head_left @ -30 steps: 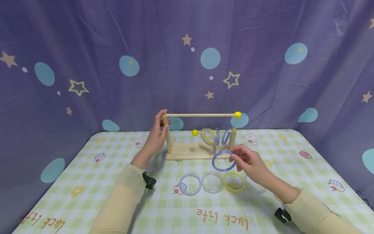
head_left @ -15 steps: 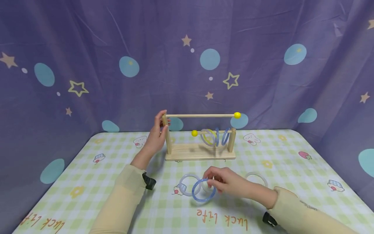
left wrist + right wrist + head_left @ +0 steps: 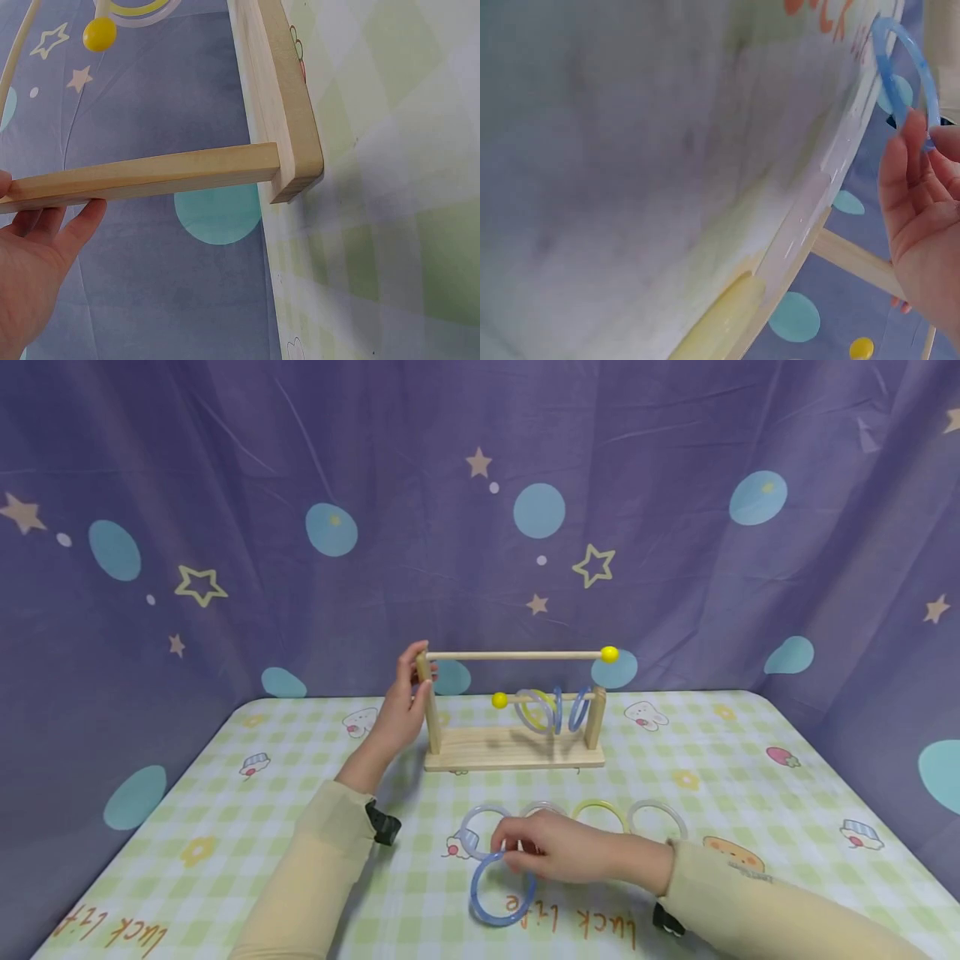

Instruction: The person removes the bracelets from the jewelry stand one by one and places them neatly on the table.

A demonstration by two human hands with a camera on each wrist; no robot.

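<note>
My left hand holds the tall left post of a wooden rack near its top; fingers and thumb lie on either side of the post in the left wrist view. Between thumb and fingers, my right hand pinches a blue ring by its edge, in front of the row of rings. The right wrist view shows this ring standing away from the fingertips. On the rack's lower rod hang several rings: a pale lilac one, a yellow one and blue ones. The upper rod carries no ring.
A pale blue ring, a clear ring, a yellow ring and a white ring lie in a row, partly behind my right hand. Yellow balls cap the rods. A checked cloth covers the table; a purple curtain hangs behind.
My right hand has carried the blue ring from in front of the rack's base toward the left and nearer to me, past the row of rings. My left hand stays on the post.
</note>
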